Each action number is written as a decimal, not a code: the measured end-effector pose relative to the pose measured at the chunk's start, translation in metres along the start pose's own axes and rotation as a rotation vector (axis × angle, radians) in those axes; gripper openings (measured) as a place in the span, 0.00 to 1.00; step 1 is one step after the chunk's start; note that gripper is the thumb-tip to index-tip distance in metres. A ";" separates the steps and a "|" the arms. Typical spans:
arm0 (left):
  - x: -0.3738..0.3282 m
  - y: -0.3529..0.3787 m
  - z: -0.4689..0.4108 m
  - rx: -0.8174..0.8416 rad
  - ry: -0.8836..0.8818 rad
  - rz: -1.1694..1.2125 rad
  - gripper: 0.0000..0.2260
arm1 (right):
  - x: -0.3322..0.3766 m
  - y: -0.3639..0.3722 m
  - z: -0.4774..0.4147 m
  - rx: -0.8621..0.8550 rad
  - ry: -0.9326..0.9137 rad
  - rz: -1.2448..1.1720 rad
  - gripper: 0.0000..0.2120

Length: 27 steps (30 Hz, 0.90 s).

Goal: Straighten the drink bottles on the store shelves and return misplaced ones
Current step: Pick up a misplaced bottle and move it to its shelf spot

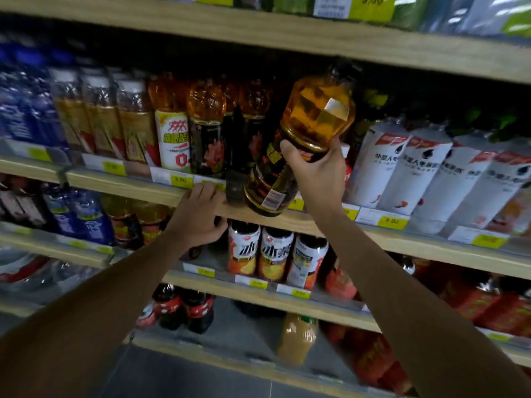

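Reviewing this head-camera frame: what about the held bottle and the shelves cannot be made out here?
- Amber bottle in the right hand: its cap is lost in shadow under the upper shelf; label text is blurred.
- Left hand: it covers part of the shelf edge and a price tag.
- Blue bottles far left: motion blur hides their labels.
- Yellow price tags: mostly too small to read.

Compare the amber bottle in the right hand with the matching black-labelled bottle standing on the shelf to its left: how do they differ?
The held bottle is tilted, top leaning right; the shelf bottle stands upright. The right hand grips the held one at its middle; nothing touches the shelf one. The held bottle's base hangs in front of the shelf edge. Both share amber liquid and dark labels.
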<state>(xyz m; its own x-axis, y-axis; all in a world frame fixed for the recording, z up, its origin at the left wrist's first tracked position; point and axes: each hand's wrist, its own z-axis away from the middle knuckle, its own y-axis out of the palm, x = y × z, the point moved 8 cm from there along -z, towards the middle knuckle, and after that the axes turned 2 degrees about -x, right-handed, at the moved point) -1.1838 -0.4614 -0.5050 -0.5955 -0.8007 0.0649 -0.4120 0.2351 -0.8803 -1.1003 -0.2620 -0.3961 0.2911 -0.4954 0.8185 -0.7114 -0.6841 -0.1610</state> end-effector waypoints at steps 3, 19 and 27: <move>0.005 0.000 0.000 -0.117 0.006 0.032 0.14 | 0.006 0.003 -0.001 -0.053 -0.077 -0.024 0.30; 0.014 0.016 0.005 -0.301 -0.018 0.108 0.14 | 0.001 0.032 0.016 -0.217 -0.322 -0.136 0.36; 0.018 0.020 0.003 -0.325 -0.009 0.144 0.13 | -0.014 0.071 -0.002 -0.115 -0.227 0.144 0.39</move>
<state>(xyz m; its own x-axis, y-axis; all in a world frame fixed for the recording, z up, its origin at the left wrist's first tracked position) -1.2007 -0.4731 -0.5229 -0.6581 -0.7510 -0.0541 -0.5231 0.5077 -0.6845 -1.1560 -0.3031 -0.4178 0.3086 -0.6988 0.6454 -0.8198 -0.5394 -0.1921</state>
